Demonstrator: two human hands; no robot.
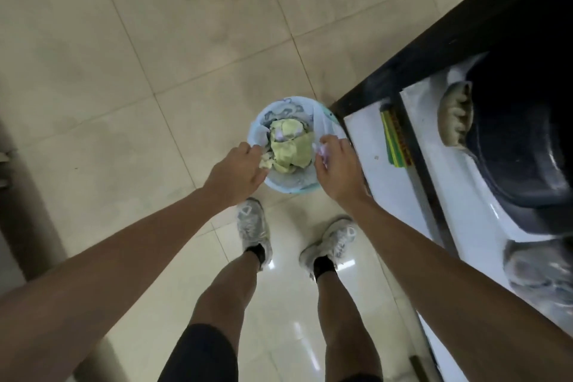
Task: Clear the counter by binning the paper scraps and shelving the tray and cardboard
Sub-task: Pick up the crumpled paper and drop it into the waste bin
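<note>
Small round light-blue bin (286,187) on floor, full of crumpled yellow-green paper scraps (290,146). Both hands right above it. Left hand (237,174) pinches pale scrap; right hand (336,167) pinches whitish scrap. Bin straight below.

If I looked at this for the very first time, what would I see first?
First, the small round light-blue bin on the tiled floor, stuffed with crumpled pale-green paper. Both hands reach over it: the left hand holds a pale scrap at the rim, and the right hand pinches a pinkish scrap. Below stand two grey-white sneakers.
</note>
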